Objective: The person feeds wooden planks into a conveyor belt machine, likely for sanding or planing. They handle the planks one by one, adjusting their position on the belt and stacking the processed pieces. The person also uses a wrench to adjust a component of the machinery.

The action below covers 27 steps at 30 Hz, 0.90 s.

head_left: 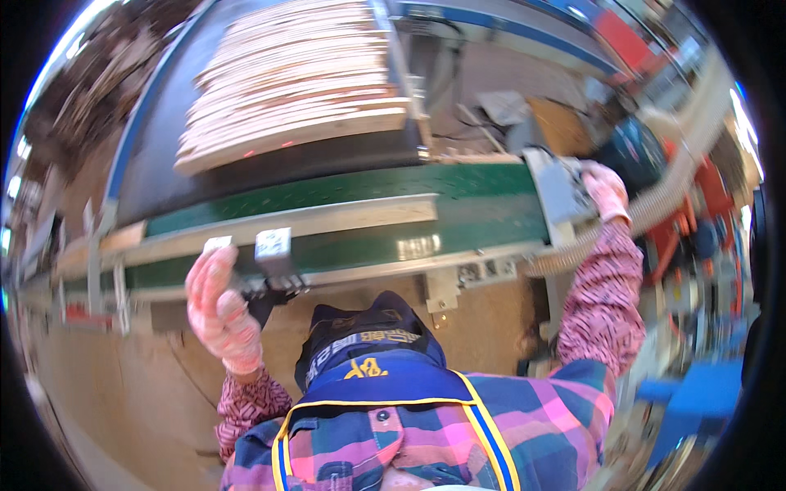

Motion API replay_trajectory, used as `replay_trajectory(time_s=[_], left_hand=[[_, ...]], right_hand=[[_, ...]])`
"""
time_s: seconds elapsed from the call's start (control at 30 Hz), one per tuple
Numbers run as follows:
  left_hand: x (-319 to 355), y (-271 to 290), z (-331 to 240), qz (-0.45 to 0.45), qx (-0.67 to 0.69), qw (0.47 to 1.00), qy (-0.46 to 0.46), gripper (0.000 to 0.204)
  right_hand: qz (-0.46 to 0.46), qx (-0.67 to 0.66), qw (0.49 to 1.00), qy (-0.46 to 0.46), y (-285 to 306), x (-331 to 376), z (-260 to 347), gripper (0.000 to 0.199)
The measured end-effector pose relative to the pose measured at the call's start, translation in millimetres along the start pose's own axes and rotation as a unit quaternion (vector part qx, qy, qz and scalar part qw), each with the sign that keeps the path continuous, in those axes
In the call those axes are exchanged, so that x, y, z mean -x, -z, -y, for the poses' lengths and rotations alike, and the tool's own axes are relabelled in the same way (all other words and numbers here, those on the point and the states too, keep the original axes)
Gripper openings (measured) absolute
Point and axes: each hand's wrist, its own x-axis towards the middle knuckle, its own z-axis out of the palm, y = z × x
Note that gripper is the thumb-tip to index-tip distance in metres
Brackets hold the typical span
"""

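My left hand (219, 307), in a pale pink-and-white glove, is raised at the near side of a green conveyor belt (491, 192). Its thumb stands apart from the loosely bent fingers, and no held thing shows. Just past the fingertips is a small white block (218, 243); contact cannot be made out. To its right stands a grey metal block (274, 248) with a white top, on a dark bracket. My right hand (606, 190), gloved alike, rests at a grey box with controls (566, 192) over the belt's right end; its fingertips are partly hidden. One long pale wooden strip (344, 219) lies along the belt.
Beyond the green belt, a stack of thin wooden strips (295, 74) lies on a dark conveyor (164, 139). A ribbed hose (671, 188) and red machine parts (712, 184) stand at the right. Scrap wood (106, 82) is piled far left. A metal rail (393, 272) edges the near side.
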Motion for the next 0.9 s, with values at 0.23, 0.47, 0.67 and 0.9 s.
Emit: replay_trajectory(time_s=[0.23, 0.47, 0.67, 0.9], left_hand=[[28.3, 25.4, -5.1, -0.031, -0.056, 0.992, 0.112, 0.035], [39.5, 30.0, -4.2, -0.045, -0.054, 0.988, 0.135, 0.032], [24.0, 23.9, -3.9, -0.027, -0.033, 0.994, 0.103, 0.027], [20.4, 28.8, 0.1, -0.008, -0.033, 0.996, 0.081, 0.029]], right_hand=[[0.158, 0.320, 0.934, 0.031, 24.7, -41.8, 89.2, 0.021], [0.054, 0.367, 0.901, 0.225, -5.4, -44.2, 32.5, 0.011], [-0.033, 0.352, 0.879, 0.320, -3.7, -30.4, 25.5, 0.014], [0.062, 0.239, 0.959, 0.137, 5.5, -35.9, 37.6, 0.015]])
